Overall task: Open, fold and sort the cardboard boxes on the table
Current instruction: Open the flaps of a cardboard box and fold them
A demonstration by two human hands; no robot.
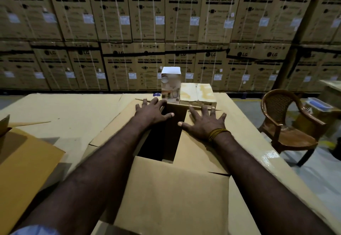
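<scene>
A large brown cardboard box (171,194) stands right in front of me on the table, its top flaps partly down with a dark gap between them. My left hand (152,113) lies flat with spread fingers on the left flap. My right hand (204,121), with a yellow thread band at the wrist, presses flat on the right flap. Behind the box stand a tall white printed carton (170,84) and a smaller brown box (198,93), side by side at the table's far edge.
The table (64,109) is covered in cardboard sheets. A flattened box (24,162) lies at the left. A brown plastic chair (287,124) stands to the right. A wall of stacked washing machine cartons (166,22) fills the background.
</scene>
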